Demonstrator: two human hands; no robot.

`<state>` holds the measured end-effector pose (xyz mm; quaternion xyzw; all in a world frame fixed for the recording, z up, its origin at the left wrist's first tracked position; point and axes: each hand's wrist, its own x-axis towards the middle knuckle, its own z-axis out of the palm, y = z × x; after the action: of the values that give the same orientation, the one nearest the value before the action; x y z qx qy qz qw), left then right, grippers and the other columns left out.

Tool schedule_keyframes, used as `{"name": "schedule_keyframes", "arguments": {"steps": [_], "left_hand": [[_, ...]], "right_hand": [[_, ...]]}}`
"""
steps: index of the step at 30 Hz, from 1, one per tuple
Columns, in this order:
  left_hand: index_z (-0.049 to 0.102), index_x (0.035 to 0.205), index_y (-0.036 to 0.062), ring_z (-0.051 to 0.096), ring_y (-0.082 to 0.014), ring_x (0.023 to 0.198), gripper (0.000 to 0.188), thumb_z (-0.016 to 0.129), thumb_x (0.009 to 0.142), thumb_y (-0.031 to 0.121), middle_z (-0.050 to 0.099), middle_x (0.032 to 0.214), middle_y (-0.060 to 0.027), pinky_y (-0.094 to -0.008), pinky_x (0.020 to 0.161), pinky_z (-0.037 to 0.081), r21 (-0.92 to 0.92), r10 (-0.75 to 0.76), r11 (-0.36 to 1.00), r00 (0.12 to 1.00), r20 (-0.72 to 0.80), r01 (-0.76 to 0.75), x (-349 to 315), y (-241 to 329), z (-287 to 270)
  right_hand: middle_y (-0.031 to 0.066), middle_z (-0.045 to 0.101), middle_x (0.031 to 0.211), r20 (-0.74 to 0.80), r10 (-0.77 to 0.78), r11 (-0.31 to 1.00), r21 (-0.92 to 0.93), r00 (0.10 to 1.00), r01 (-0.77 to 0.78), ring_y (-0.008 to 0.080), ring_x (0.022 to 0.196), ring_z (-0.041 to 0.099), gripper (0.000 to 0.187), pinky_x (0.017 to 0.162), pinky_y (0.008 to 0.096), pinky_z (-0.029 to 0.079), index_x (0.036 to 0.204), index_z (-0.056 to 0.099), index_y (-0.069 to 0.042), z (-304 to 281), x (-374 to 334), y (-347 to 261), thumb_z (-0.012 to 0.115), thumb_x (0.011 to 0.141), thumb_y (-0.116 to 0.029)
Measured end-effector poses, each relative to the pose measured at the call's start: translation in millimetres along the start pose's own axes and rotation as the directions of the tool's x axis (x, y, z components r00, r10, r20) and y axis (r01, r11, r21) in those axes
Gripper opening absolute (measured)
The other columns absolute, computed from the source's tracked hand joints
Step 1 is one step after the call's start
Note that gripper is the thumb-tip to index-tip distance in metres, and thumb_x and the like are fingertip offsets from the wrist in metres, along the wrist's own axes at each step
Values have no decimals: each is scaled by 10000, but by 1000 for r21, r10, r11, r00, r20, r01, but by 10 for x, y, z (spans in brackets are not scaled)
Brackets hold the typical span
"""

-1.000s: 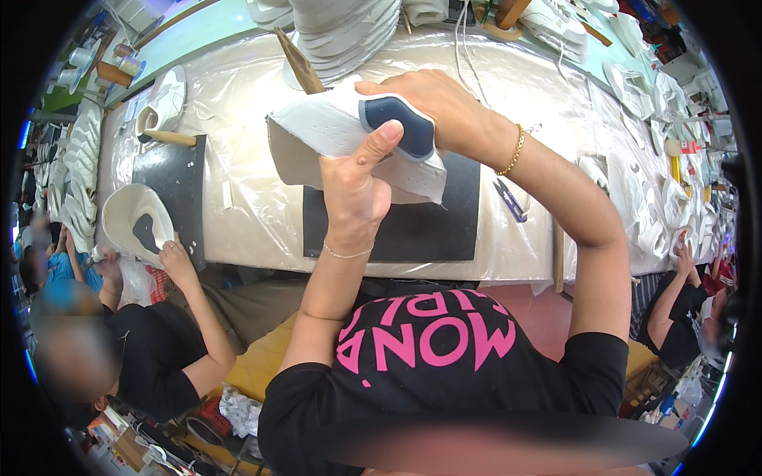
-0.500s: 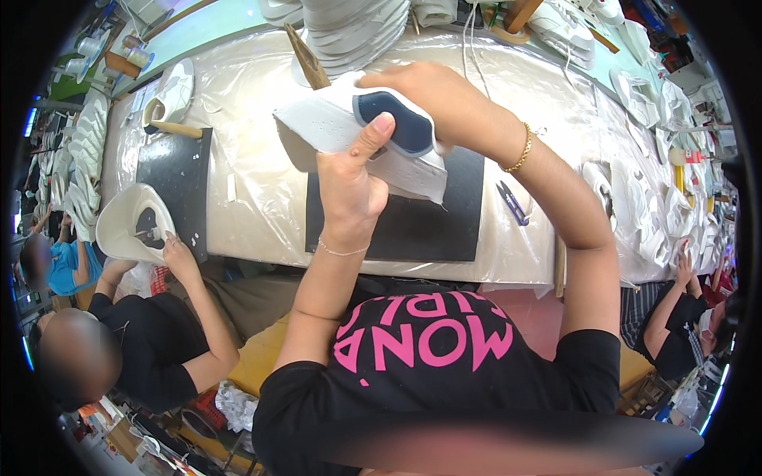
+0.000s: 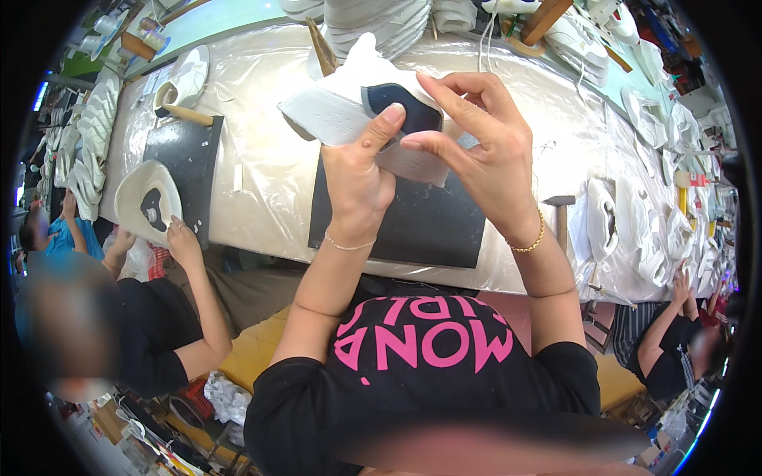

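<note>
A white shoe upper (image 3: 313,111) with a dark navy lining patch (image 3: 421,113) is raised above a black mat (image 3: 381,226). My left hand (image 3: 359,178) grips its lower side, thumb pressed on the patch. At the upper's right edge is my right hand (image 3: 494,151), with thumb and index finger spread apart on either side of the patch's end. The index tip meets the white rim; whether the thumb touches cannot be made out. Just behind the upper, a pointed, wood-coloured tool (image 3: 321,47) sticks up.
White uppers (image 3: 373,32) are stacked at the back. A hammer (image 3: 560,214) lies right of the mat; another hammer (image 3: 188,114) rests on a second black mat (image 3: 178,151). At left, a co-worker holds an upper (image 3: 131,202). More uppers (image 3: 635,230) crowd the right side.
My right hand has come off the upper's far side and moved right and nearer, its fingers now spread. The left hand keeps its grip. Snips seen earlier are now out of sight.
</note>
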<state>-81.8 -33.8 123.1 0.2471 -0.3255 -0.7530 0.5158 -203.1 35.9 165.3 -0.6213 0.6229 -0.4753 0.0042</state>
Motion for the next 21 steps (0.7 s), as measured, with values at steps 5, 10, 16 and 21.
{"name": "schedule_keyframes", "arguments": {"steps": [5, 10, 16, 21], "left_hand": [[549, 1223, -17, 625, -173, 970, 401, 693, 849, -11, 635, 1084, -92, -304, 842, 513, -13, 19, 1000, 1000, 25, -19, -21, -2, -21], [551, 1222, -12, 619, -167, 968, 403, 694, 845, -17, 633, 1077, -84, -296, 834, 508, -45, 10, 999, 999, 32, -9, -42, -4, 2], [566, 1179, -5, 613, -143, 918, 405, 739, 813, -23, 627, 1033, -63, -285, 797, 505, -75, 12, 997, 999, 34, -10, -90, 22, 4], [563, 1193, -12, 629, -170, 946, 397, 716, 826, -14, 634, 1052, -84, -304, 832, 517, -48, 100, 994, 994, 49, -98, -109, -33, -23]], "right_hand": [[67, 636, 1017, 23, -5, 1000, 2, 1000, 5, 191, 894, 596, 572, 798, 302, 484, 1192, 698, -108, 56, 33, 17, 844, 647, -200], [63, 633, 1030, 1, -67, 998, -8, 998, 67, 202, 875, 601, 544, 722, 309, 510, 1176, 695, -104, 71, 54, 29, 838, 656, -170], [58, 638, 963, 109, 61, 976, 200, 992, -82, 182, 798, 610, 520, 723, 285, 495, 1157, 698, -81, 31, 115, 13, 845, 660, -119], [54, 634, 924, 214, 200, 935, 252, 956, -252, 154, 803, 601, 499, 702, 270, 482, 1121, 699, -53, -6, 107, -21, 856, 655, -133]]}}
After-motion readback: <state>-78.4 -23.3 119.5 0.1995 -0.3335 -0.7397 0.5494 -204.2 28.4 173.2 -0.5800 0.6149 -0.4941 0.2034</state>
